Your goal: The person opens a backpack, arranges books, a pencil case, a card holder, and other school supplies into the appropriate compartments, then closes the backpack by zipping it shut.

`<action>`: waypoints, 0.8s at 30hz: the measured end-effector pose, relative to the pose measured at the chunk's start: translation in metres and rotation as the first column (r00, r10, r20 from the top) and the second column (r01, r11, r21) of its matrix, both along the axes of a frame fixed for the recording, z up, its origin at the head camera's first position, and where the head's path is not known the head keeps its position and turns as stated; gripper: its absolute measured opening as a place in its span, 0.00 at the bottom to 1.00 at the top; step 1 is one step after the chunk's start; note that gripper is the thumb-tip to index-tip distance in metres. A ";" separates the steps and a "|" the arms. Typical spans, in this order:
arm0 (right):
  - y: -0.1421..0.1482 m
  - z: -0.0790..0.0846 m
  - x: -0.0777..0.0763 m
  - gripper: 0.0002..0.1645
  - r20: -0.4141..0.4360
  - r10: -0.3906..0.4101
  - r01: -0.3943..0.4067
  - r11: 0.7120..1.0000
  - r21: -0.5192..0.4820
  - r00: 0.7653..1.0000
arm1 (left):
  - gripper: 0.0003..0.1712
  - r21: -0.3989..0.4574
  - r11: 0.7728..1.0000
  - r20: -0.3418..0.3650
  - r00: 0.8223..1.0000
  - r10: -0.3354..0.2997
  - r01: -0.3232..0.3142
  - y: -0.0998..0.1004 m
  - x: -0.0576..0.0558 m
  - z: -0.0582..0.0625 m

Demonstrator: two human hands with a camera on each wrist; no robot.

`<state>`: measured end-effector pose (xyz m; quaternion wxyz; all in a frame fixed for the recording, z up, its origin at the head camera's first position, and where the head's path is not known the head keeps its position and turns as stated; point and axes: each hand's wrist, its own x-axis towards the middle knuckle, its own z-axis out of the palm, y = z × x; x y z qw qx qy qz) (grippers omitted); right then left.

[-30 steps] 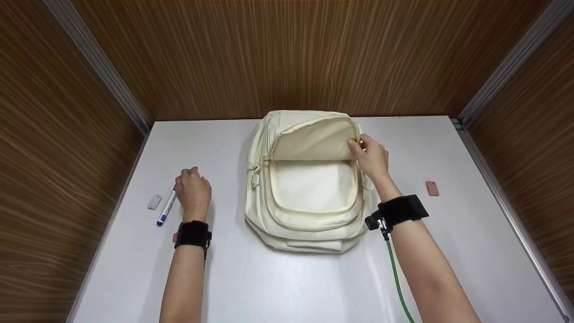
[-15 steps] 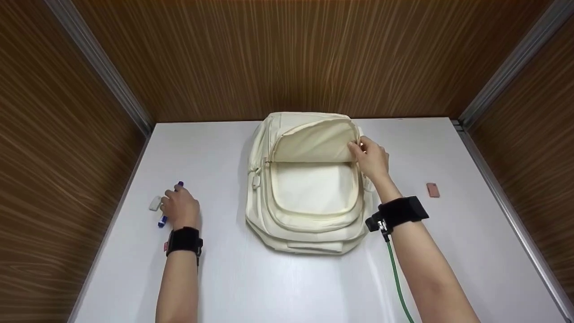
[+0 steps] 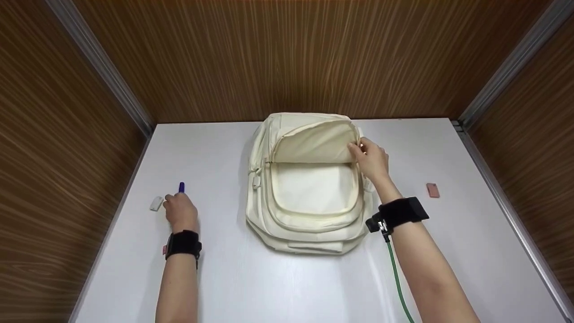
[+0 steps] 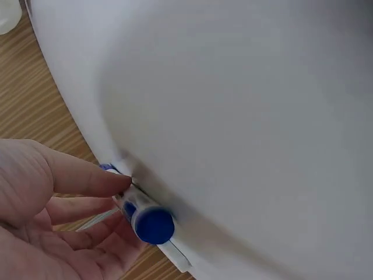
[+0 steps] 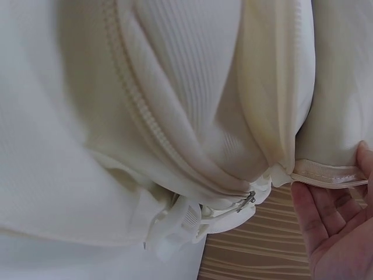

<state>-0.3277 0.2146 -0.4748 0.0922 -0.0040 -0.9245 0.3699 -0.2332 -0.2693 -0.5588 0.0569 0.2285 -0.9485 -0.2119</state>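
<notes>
In the head view, my left hand [image 3: 180,213] is at the left of the table, with the blue end of a marker [image 3: 181,187] sticking out past its fingers. The left wrist view shows thumb and fingers pinching the marker [image 4: 152,224] by its barrel, blue end towards the camera. A cream backpack [image 3: 314,240] lies in the middle, its front pocket unzipped and the flap [image 3: 314,143] folded up. My right hand [image 3: 373,161] pinches the right edge of that flap. Up close in the right wrist view, thumb and fingers hold the zipper edge [image 5: 329,175].
Just left of my left hand lies a small white block [image 3: 156,203]. A small pink block [image 3: 432,190] is on the right of the table [image 3: 287,291]. Wood-grain panels [image 3: 287,58] stand around the back and sides. A green cable [image 3: 397,278] runs from my right wrist.
My left hand has moved left and nearer to me, taken hold of the marker and turned it, so only its far blue end shows. The right hand keeps holding the flap.
</notes>
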 end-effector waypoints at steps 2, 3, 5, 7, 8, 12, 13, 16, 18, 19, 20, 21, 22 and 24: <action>0.000 0.000 0.000 0.23 -0.001 0.002 -0.002 1.000 -0.002 1.000 | 0.12 0.012 1.000 -0.019 1.000 -0.014 0.014 0.001 0.000 0.002; 0.000 0.000 0.000 0.23 -0.001 0.002 -0.002 1.000 -0.003 1.000 | 0.11 0.007 1.000 -0.022 0.999 -0.025 0.025 0.002 -0.001 0.002; 0.000 0.000 0.000 0.23 0.003 0.002 -0.002 1.000 -0.007 1.000 | 0.10 -0.014 0.999 -0.015 0.999 -0.050 0.049 0.005 -0.002 0.004; 0.001 0.000 0.000 0.23 0.008 0.005 -0.005 1.000 -0.004 1.000 | 0.09 -0.035 0.997 -0.015 0.998 -0.068 0.068 0.008 -0.004 0.006; 0.001 0.000 0.001 0.23 0.009 0.006 -0.006 1.000 -0.002 1.000 | 0.09 -0.042 0.997 -0.017 0.997 -0.073 0.072 0.010 -0.005 0.007; 0.001 0.000 0.002 0.23 0.006 0.017 -0.017 1.000 0.005 1.000 | 0.08 -0.054 0.994 -0.122 0.988 -0.097 0.091 0.024 -0.010 0.017; 0.000 0.000 0.002 0.23 0.004 0.016 -0.016 1.000 0.003 1.000 | 0.09 -0.058 0.993 -0.179 0.977 -0.115 0.106 0.029 -0.011 0.021; 0.000 -0.002 0.001 0.23 -0.005 0.012 -0.012 1.000 -0.001 1.000 | 0.11 -0.094 0.975 -0.397 0.890 -0.223 0.202 0.046 -0.013 0.036; 0.000 -0.002 0.001 0.22 -0.010 0.008 -0.008 1.000 -0.007 1.000 | 0.13 -0.140 0.946 -0.549 0.772 -0.320 0.293 0.058 -0.012 0.045; 0.000 -0.001 0.001 0.22 -0.014 0.005 -0.005 1.000 -0.014 1.000 | 0.13 -0.162 0.925 -0.611 0.701 -0.368 0.344 0.064 -0.012 0.050; 0.000 -0.001 0.001 0.21 -0.018 0.003 -0.003 1.000 -0.025 1.000 | 0.13 -0.180 0.901 -0.658 0.633 -0.408 0.394 0.071 -0.011 0.054; 0.000 -0.001 0.001 0.21 -0.024 0.001 -0.002 0.999 -0.034 1.000 | 0.13 -0.196 0.875 -0.692 0.570 -0.443 0.442 0.077 -0.010 0.058; 0.000 -0.002 0.001 0.20 -0.031 -0.002 0.001 0.999 -0.044 1.000 | 0.12 -0.201 0.847 -0.717 0.515 -0.470 0.492 0.084 -0.009 0.061; 0.000 -0.002 0.001 0.19 -0.045 -0.008 0.005 0.998 -0.067 0.999 | 0.12 -0.197 0.786 -0.736 0.441 -0.514 0.586 0.096 -0.007 0.068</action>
